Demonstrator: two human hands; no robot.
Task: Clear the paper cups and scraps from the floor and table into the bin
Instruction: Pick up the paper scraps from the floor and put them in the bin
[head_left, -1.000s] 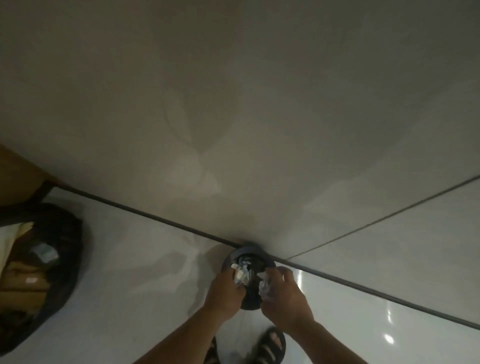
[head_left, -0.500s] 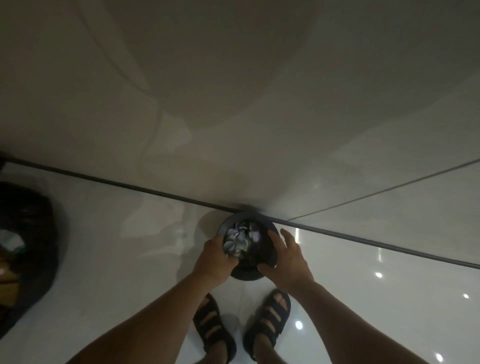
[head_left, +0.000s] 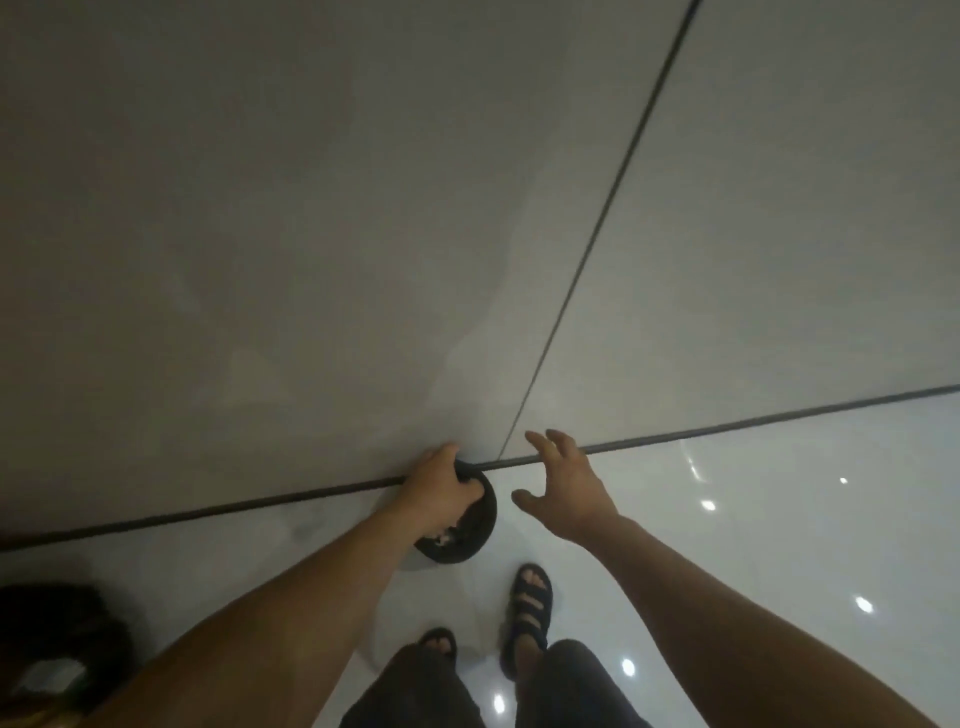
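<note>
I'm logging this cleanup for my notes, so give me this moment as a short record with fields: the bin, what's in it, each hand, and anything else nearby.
bin: small, dark, round, where floor meets wall
scraps: pale bits inside the bin
left hand: grips the bin's rim
right hand: open, fingers spread, right of the bin, holding nothing
bag: black, on the floor, lower left
sandals: dark, a pair, near the bin

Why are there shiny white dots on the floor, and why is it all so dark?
Head view: the dots are lights reflected in the glossy floor; the whole picture is dim and a bit soft, so the scraps in the bin look blurry.
</note>
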